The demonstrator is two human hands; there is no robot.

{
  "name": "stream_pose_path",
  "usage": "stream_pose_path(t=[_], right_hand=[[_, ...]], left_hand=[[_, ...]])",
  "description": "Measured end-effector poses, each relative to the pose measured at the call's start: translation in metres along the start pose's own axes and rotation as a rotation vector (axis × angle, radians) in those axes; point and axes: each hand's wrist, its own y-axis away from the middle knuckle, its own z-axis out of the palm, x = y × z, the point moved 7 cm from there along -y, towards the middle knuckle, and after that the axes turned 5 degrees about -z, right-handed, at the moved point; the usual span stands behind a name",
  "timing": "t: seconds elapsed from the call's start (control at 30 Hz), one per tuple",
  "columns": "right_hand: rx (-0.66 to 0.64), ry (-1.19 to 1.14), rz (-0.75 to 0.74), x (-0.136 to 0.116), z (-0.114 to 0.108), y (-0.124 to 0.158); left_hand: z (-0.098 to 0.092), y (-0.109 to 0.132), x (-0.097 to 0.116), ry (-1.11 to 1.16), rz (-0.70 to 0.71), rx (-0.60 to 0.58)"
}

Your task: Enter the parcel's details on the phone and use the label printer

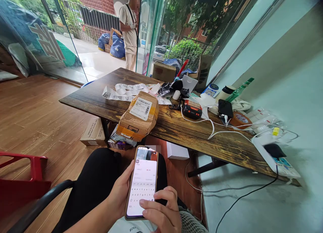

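A smartphone [142,182] lies in my left hand [119,189], which is wrapped round its left side. Its screen is lit and shows an on-screen keyboard below some lines of text. Over the lower right of the screen, my right hand [164,206] has its fingers bent and apart, touching or just above the keys. The phone is above my lap. Beyond it, a taped cardboard box [138,118] with a white shipping label rests at the near edge of the wooden table [98,88].
Label strips [126,90], a black-and-orange device [191,109], a roll of brown tape [241,119] and white cables lie on the table. A power strip [276,155] sits at its right end. Another carton [94,132] stands on the floor. A person [130,34] stands by the glass door.
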Motion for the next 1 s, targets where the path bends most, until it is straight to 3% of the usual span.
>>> stream_pose_path(t=[0.23, 0.43, 1.0], right_hand=[[-0.257, 0.003, -0.107, -0.010, 0.010, -0.027], [-0.007, 0.036, -0.010, -0.001, -0.007, -0.027], [-0.073, 0.045, 0.098, 0.004, -0.002, -0.024]], left_hand=[[-0.001, 0.001, 0.000, 0.002, -0.008, 0.019], [0.001, 0.001, 0.000, 0.005, -0.004, -0.026], [-0.001, 0.002, -0.001, 0.022, -0.019, -0.003]])
